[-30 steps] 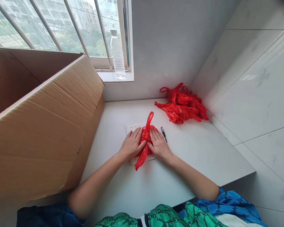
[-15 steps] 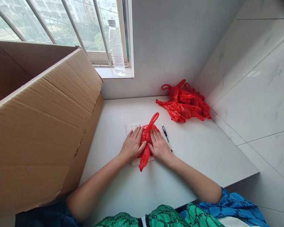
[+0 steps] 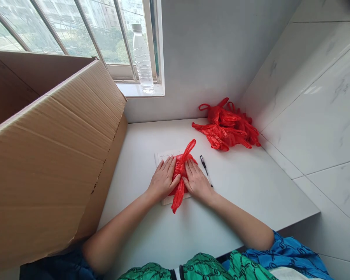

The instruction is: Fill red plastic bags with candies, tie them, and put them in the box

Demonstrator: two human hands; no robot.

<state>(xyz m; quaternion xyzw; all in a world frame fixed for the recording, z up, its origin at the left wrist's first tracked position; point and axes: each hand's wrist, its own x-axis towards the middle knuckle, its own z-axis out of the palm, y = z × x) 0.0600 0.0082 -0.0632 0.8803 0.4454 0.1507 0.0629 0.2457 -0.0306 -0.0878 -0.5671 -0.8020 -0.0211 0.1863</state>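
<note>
A crumpled red plastic bag (image 3: 181, 171) lies on a white sheet of paper (image 3: 163, 157) in the middle of the white counter (image 3: 239, 186). My left hand (image 3: 163, 179) rests flat on the bag's left side, fingers stretched out. On its right side lies my right hand (image 3: 195, 179), also flat with the fingers extended. A ridge of red plastic stands up between the two hands, with one end pointing toward the wall and the other toward me.
A black pen (image 3: 204, 165) lies just right of my right hand. A pile of several red bags (image 3: 227, 126) sits at the back right by the tiled wall. A large open cardboard box (image 3: 52, 147) fills the left. A water bottle (image 3: 141, 58) stands on the windowsill.
Both hands stay pressed on the red bag. The bag's far end has shifted slightly to the right, and the view has tipped a little.
</note>
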